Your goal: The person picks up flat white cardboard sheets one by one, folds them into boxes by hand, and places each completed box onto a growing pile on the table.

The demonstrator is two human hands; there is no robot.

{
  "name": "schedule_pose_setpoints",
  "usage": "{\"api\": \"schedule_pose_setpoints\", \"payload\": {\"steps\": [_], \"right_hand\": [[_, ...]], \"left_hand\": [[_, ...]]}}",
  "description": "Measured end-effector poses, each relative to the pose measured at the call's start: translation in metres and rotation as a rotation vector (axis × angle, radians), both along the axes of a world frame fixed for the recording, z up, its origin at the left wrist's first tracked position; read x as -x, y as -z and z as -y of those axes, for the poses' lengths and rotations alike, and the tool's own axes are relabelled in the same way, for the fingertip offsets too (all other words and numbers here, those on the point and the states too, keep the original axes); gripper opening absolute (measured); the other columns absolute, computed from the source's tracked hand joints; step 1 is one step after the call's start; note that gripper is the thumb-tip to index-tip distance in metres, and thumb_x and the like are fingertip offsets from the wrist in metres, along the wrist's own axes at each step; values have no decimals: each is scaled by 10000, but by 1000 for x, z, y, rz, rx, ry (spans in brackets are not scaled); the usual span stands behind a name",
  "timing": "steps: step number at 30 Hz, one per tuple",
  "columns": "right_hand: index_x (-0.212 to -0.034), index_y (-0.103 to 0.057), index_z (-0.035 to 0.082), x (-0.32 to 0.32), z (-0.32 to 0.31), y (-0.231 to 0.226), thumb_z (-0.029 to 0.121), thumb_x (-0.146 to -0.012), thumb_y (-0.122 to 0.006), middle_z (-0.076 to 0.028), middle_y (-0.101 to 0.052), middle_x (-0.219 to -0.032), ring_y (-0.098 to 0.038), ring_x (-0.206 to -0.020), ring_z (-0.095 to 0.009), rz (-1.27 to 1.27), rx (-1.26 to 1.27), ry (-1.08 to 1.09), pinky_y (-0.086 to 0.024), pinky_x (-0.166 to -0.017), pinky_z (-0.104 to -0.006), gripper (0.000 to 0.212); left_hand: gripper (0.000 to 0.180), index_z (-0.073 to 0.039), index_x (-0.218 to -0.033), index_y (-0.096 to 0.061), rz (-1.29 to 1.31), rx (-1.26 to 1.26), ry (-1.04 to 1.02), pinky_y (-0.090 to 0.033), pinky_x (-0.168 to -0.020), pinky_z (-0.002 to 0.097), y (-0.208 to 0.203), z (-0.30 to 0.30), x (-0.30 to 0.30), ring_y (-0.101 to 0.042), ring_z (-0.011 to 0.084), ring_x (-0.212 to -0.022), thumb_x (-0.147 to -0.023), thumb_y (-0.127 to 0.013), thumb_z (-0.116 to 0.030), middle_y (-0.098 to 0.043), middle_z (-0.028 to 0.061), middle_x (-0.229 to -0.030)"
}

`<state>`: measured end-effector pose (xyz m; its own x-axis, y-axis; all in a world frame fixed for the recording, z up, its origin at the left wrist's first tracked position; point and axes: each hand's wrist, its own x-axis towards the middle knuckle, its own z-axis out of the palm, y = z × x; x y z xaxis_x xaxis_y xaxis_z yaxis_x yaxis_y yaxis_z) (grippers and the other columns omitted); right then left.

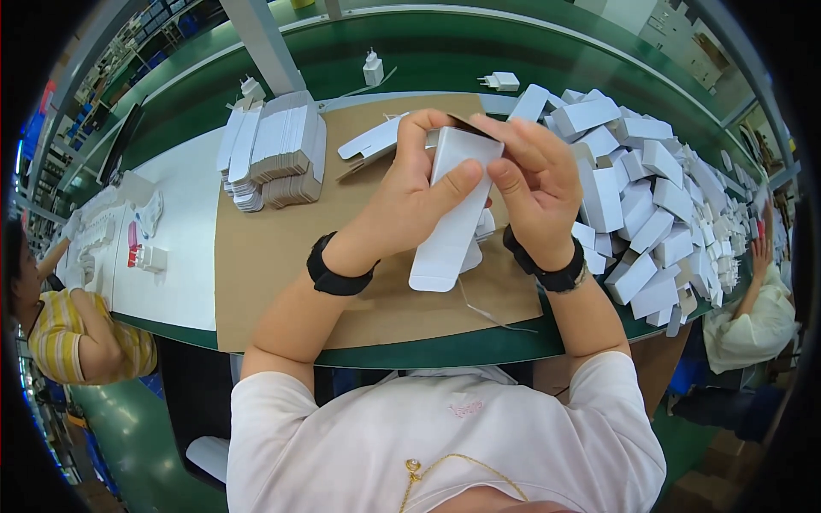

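A narrow white carton [451, 224] is held up, tilted, over a brown cardboard sheet [269, 286]. My left hand [400, 198] is closed around its side, thumb on the white face. At the carton's upper end my right hand [547, 184] pinches the raised flap, whose brown inner side shows. Beneath the hands lie another white piece, partly hidden, and a thin pale strip [479, 309]. Just beyond my left hand rests a flattened white carton [369, 141]. A black band circles each wrist.
A stack of flat cartons [278, 145] stands at left. Closed white boxes pile up [637, 201] on the right. White plug chargers [373, 68] sit along the far side. One person [77, 329] works at left, another [753, 321] at right. A metal post [261, 47] rises behind the stack.
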<state>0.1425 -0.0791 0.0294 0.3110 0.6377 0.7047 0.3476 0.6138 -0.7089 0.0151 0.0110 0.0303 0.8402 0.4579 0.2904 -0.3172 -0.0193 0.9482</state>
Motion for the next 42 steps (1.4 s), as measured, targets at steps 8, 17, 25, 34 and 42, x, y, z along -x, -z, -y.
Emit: {"api": "schedule_pose_setpoints", "payload": {"steps": [8, 17, 25, 34, 42], "right_hand": [[-1042, -640, -1, -18, 7, -21, 79, -814, -606, -89, -661, -924, -597, -822, -116, -159, 309, -97, -458, -745, -219, 244], [-1055, -632, -4, -29, 9, -22, 58, -790, -590, -119, -640, -1036, -600, -878, -154, -2, 378, -189, -455, -806, -258, 275], [-1040, -647, 34, -20, 14, -17, 51, -768, -651, -88, -634, -1056, -594, -892, -129, 45, 302, -135, -465, -785, -245, 272], [-1071, -641, 104, -151, 92, -83, 167, -802, -669, -69, -623, -1081, -584, -895, -115, 653, 64, 1321, -457, -760, -233, 278], [-1039, -642, 29, -99, 37, -28, 128, -832, -633, -71, -654, -943, -601, -806, -99, 244, 298, 595, -470, -717, -195, 229]], "left_hand": [[747, -48, -1233, -133, -124, -331, -41, -473, -684, 284, -7, -7, 11, -581, 190, -808, -792, -679, -303, -560, 155, -903], [802, -53, -1259, -140, -193, -335, -37, -472, -710, 309, -12, -10, 14, -567, 210, -857, -758, -712, -310, -529, 182, -960], [800, -39, -1298, -122, -207, -392, 17, -459, -772, 292, -11, -12, 12, -574, 192, -903, -786, -672, -312, -578, 168, -997], [507, 16, -1016, -586, -624, -922, -516, -423, -851, 439, 49, -113, 9, -546, 392, -978, -776, -615, -431, -562, 238, -1103], [230, -18, -906, -618, -799, -1230, -619, -475, -721, 392, 43, -103, 7, -570, 335, -906, -811, -560, -219, -625, 132, -951]]}}
